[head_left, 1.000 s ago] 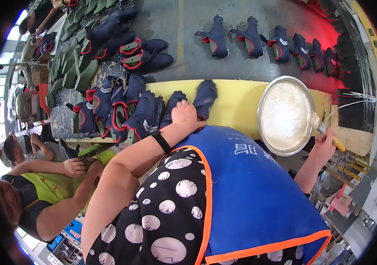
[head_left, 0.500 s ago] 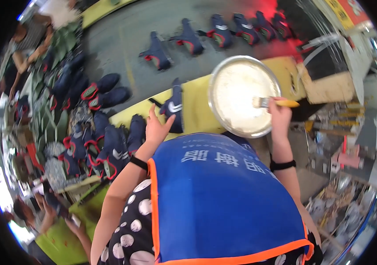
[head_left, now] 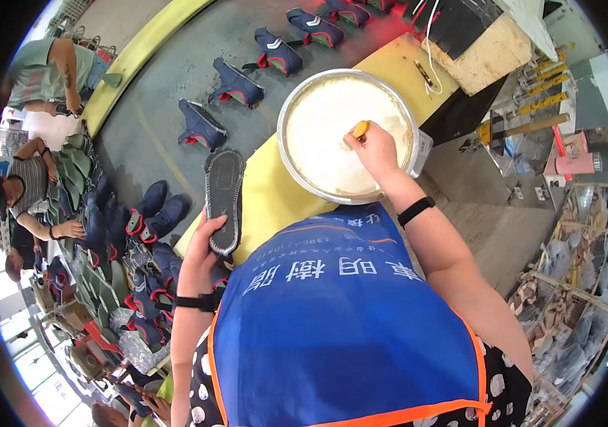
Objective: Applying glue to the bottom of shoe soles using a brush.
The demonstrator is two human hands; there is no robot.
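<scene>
My left hand (head_left: 203,245) is closed round the heel end of a dark shoe upper (head_left: 224,181). Its flat grey underside, edged with pale stitching, faces up. A brush (head_left: 361,129) with a yellow handle is pinched in my right hand (head_left: 376,151). The handle points up toward me, and the bristles are hidden or lost against the white. They are over or in the creamy white paste (head_left: 325,117) that fills a round metal basin (head_left: 285,165). That basin stands on the yellow ledge, to the right of the shoe upper.
Navy shoe uppers with red trim (head_left: 236,85) lie in a row on the dark belt (head_left: 133,107). More uppers (head_left: 151,213) are heaped at the left. Co-workers (head_left: 30,181) sit beyond them. A cutter-like tool (head_left: 425,73) and a white cord lie right of the basin.
My left hand, open beside an upper before, now holds one with its underside up. My right hand has swung the brush handle from sideways to upright within the basin. The view has turned.
</scene>
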